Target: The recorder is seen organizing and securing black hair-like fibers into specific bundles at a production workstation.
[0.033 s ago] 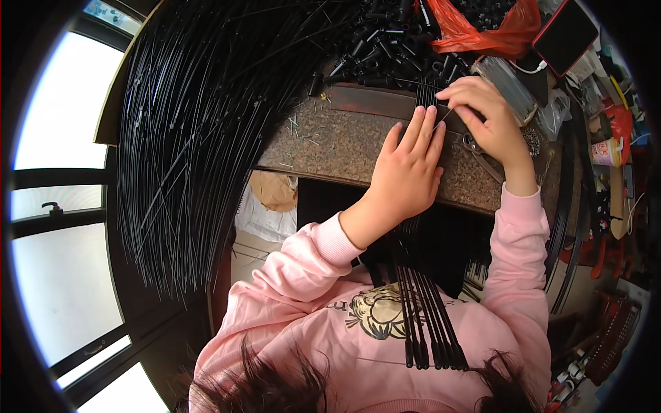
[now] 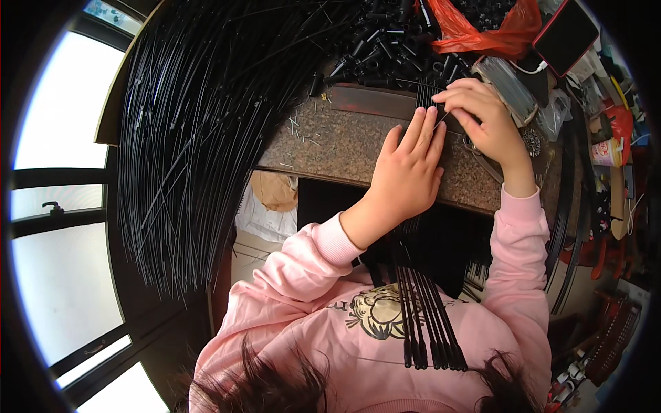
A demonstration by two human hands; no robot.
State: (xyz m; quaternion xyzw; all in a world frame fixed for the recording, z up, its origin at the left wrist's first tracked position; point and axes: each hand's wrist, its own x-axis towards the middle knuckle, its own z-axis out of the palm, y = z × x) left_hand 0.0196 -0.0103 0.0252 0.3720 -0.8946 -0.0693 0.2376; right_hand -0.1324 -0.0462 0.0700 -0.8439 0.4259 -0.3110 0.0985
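My left hand [image 2: 407, 179] lies flat with its fingers stretched over a row of thin black rods [image 2: 425, 91], pressing them on the speckled stone worktop [image 2: 330, 148]. Under the palm the rods are hidden; their thicker black ends [image 2: 430, 344] hang over the edge toward my chest. Beside the left fingertips, my right hand [image 2: 490, 127] is closed in a pinch at the row. A thin dark rod-like piece [image 2: 444, 115] slants from its fingers; its full length cannot be made out. A dark flat bar [image 2: 372, 101] lies left of the row.
A big bundle of long black rods [image 2: 186, 151] fills the left side. Black tubular parts [image 2: 385, 45] are heaped behind my hands, by a red plastic bag [image 2: 482, 34]. A phone [image 2: 566, 36] on a white cable and a box of clear sticks [image 2: 508, 86] stand right.
My right hand has shifted very slightly left and away from me at the rods. The left hand stays in place.
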